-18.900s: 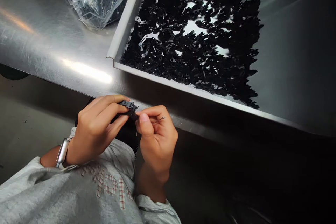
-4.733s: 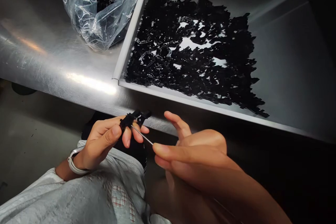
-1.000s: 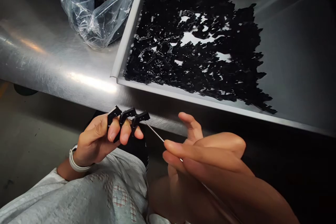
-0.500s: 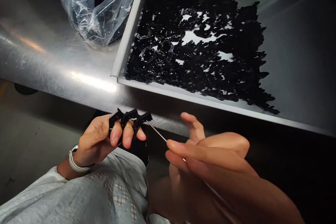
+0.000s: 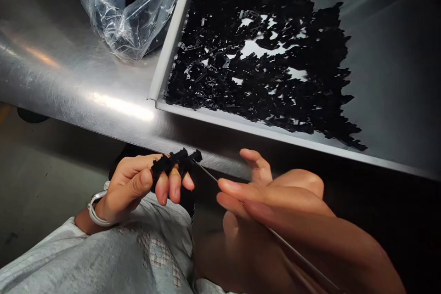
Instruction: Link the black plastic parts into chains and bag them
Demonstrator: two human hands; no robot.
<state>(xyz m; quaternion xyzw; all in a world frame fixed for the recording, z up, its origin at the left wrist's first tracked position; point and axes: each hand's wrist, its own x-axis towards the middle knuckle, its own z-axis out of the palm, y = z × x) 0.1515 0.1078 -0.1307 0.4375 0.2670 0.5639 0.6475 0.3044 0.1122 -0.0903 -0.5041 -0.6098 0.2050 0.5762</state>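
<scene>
Plastic clips (image 5: 175, 161) on thin steel wire (image 5: 206, 172) bridge left hand (image 5: 132, 186) and right hand (image 5: 275, 220).

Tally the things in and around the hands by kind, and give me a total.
Hands: 2, left hand and right hand
Black pieces on the rod: 3
Metal rod: 1
Wristband: 1
Steel tray: 1
Plastic bag: 1
Total: 9, leaving out the black heap in the tray, too many to count.

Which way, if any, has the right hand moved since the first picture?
Yes: the right hand moved rightward along the tray's front rim, away from the left hand.
</scene>
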